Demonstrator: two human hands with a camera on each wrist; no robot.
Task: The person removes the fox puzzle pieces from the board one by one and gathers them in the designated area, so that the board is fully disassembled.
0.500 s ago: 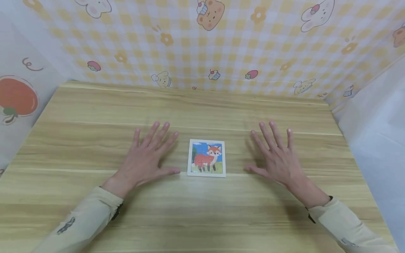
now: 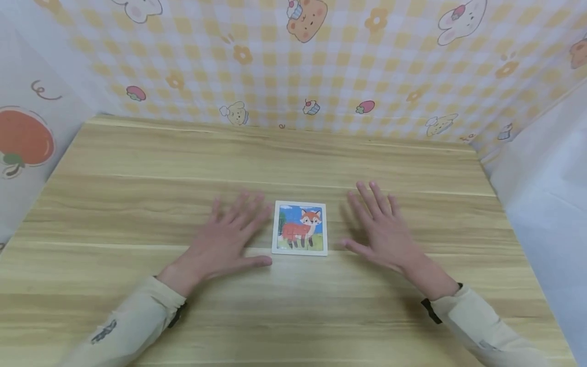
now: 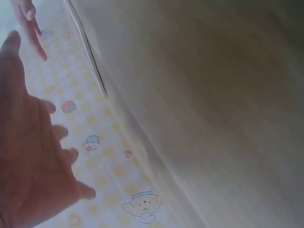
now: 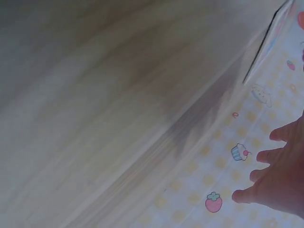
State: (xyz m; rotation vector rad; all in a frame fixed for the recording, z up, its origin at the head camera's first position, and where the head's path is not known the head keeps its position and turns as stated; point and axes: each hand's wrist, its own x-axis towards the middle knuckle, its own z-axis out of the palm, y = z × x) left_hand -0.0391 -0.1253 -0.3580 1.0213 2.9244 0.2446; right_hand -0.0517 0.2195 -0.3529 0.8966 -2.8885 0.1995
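A small square puzzle (image 2: 300, 228) with a white frame and a fox picture lies flat on the wooden table. Its pieces appear to sit inside the frame. To its left is my left hand (image 2: 220, 247), fingers spread and palm down, its thumb near the puzzle's lower left corner. On the other side, my right hand (image 2: 387, 237) is spread too, a small gap away from the frame. Neither hand holds anything. Both wrist views show the puzzle edge-on, with the left palm (image 3: 33, 161) and the right fingers (image 4: 275, 161) held above the tabletop.
The wooden table (image 2: 293, 311) reaches back to a yellow checked cloth wall (image 2: 275, 66) with cartoon prints. A white wall with a large printed fruit (image 2: 25, 137) stands at the left, and a pale sheet (image 2: 545, 188) hangs at the right.
Both hands have moved inward toward the puzzle, the left one to the right and the right one to the left. The puzzle stays in place.
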